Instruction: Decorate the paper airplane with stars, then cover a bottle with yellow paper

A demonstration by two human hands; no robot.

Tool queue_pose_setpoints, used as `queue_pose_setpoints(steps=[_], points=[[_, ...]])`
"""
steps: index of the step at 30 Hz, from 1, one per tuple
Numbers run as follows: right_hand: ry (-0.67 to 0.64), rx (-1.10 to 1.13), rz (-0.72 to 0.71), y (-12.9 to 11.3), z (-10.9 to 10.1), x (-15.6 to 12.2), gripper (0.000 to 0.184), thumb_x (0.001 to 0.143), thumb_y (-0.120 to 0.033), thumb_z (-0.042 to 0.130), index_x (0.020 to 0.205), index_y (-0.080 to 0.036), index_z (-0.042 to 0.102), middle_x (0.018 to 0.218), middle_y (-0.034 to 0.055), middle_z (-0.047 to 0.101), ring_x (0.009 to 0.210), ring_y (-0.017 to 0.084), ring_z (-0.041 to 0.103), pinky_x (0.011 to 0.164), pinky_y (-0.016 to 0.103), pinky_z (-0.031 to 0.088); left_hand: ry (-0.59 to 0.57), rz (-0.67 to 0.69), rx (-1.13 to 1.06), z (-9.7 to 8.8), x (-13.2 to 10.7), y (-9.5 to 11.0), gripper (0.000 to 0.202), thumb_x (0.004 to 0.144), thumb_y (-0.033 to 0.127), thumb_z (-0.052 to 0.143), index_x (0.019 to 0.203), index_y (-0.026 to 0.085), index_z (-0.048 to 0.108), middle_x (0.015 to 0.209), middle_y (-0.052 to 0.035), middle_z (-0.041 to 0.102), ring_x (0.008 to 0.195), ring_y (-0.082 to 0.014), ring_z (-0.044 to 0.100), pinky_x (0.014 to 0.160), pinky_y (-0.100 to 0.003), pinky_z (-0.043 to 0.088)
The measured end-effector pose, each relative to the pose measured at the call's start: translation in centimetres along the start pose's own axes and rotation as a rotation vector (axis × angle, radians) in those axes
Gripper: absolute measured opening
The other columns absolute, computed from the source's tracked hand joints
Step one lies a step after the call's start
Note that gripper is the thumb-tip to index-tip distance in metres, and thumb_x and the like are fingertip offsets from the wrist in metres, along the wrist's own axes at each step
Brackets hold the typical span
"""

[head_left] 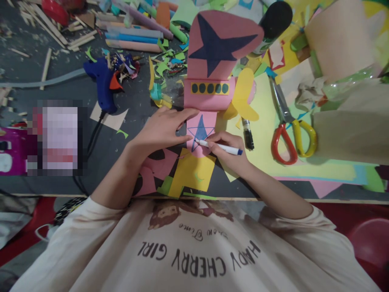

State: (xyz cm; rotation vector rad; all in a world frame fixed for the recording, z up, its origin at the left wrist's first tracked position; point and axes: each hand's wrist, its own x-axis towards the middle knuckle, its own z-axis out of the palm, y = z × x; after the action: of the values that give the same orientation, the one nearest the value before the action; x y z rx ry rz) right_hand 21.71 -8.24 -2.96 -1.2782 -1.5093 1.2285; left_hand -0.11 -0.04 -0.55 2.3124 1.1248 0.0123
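My right hand (227,150) is closed around a white marker (223,147) with a blue end, its tip on a pink paper piece (209,121). A blue star (201,130), partly filled in, is drawn there. Fingers stretched, my left hand (167,127) rests flat against the left edge of this pink paper. The piece joins a larger pink paper shape bearing a dark blue star (214,42) and a yellow strip (209,88) with a row of dark dots. Yellow paper shapes (245,95) stick out on its right side.
Scissors (285,125) with red and yellow handles lie at right. A blue glue gun (103,81) and its cable are at left. Several markers (133,36), paper scraps and wooden sticks cover the back. A black-capped bottle (275,24) stands behind; yellow paper (197,174) lies in front.
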Motion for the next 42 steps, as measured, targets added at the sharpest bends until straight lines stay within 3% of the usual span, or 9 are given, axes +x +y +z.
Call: queue_pose_setpoints(steps=[5, 9, 13, 20, 31, 37, 42], points=[[-0.061, 0.018, 0.0, 0.11, -0.1, 0.08, 0.034, 0.088, -0.05, 0.07, 0.071, -0.021, 0.072, 0.068, 0.0014, 0.072, 0.061, 0.014, 0.063, 0.056, 0.027, 0.047, -0.011, -0.008, 0.008, -0.1, -0.01, 0.1, 0.064, 0.087, 0.044, 0.061, 0.145, 0.02, 0.053, 0.101, -0.0059, 0.071, 0.095, -0.0261, 0.067, 0.097, -0.037, 0.041], [0.039, 0.067, 0.01, 0.05, -0.05, 0.28, 0.03, 0.088, -0.048, 0.071, 0.072, -0.022, 0.071, 0.066, 0.0001, 0.072, 0.059, 0.014, 0.065, 0.054, 0.026, 0.048, -0.011, -0.008, 0.009, -0.12, 0.01, 0.08, 0.065, 0.086, 0.047, 0.062, 0.145, 0.021, 0.053, 0.099, -0.0056, 0.071, 0.094, -0.026, 0.067, 0.097, -0.037, 0.041], [0.056, 0.097, 0.006, -0.03, 0.02, 0.35, 0.025, 0.089, -0.043, 0.071, 0.075, -0.023, 0.071, 0.066, -0.0009, 0.072, 0.059, 0.014, 0.066, 0.055, 0.026, 0.05, -0.01, -0.005, 0.014, -0.08, 0.06, 0.08, 0.064, 0.086, 0.047, 0.063, 0.144, 0.021, 0.053, 0.098, -0.0052, 0.071, 0.094, -0.0256, 0.067, 0.096, -0.036, 0.041], [0.016, 0.045, -0.047, 0.2, -0.15, 0.27, 0.025, 0.091, -0.037, 0.069, 0.072, -0.021, 0.069, 0.068, -0.0011, 0.07, 0.061, 0.013, 0.063, 0.057, 0.025, 0.047, -0.01, -0.006, 0.027, 0.04, 0.08, 0.06, 0.065, 0.087, 0.046, 0.064, 0.146, 0.02, 0.052, 0.101, -0.0052, 0.071, 0.096, -0.0265, 0.067, 0.096, -0.037, 0.041], [-0.119, -0.036, -0.101, -0.03, -0.3, 0.06, 0.03, 0.091, -0.041, 0.068, 0.07, -0.019, 0.07, 0.063, 0.0011, 0.068, 0.058, 0.012, 0.059, 0.054, 0.025, 0.043, -0.009, -0.009, 0.036, 0.03, 0.09, -0.03, 0.065, 0.086, 0.045, 0.064, 0.145, 0.021, 0.053, 0.098, -0.0042, 0.07, 0.094, -0.0255, 0.067, 0.095, -0.036, 0.04], [-0.167, -0.004, -0.126, -0.03, -0.33, 0.15, 0.029, 0.091, -0.036, 0.067, 0.067, -0.019, 0.07, 0.065, 0.001, 0.071, 0.059, 0.012, 0.063, 0.058, 0.024, 0.047, -0.004, -0.001, 0.031, 0.1, 0.11, -0.08, 0.064, 0.087, 0.045, 0.062, 0.145, 0.02, 0.052, 0.098, -0.0044, 0.07, 0.096, -0.0258, 0.067, 0.095, -0.036, 0.04], [0.017, 0.064, -0.061, 0.33, -0.28, 0.36, 0.033, 0.089, -0.047, 0.07, 0.068, -0.021, 0.07, 0.063, 0.0003, 0.072, 0.055, 0.012, 0.063, 0.052, 0.025, 0.047, -0.004, -0.005, 0.027, 0.13, 0.09, -0.02, 0.064, 0.087, 0.046, 0.063, 0.145, 0.021, 0.053, 0.1, -0.0042, 0.07, 0.097, -0.0258, 0.067, 0.095, -0.036, 0.041]])
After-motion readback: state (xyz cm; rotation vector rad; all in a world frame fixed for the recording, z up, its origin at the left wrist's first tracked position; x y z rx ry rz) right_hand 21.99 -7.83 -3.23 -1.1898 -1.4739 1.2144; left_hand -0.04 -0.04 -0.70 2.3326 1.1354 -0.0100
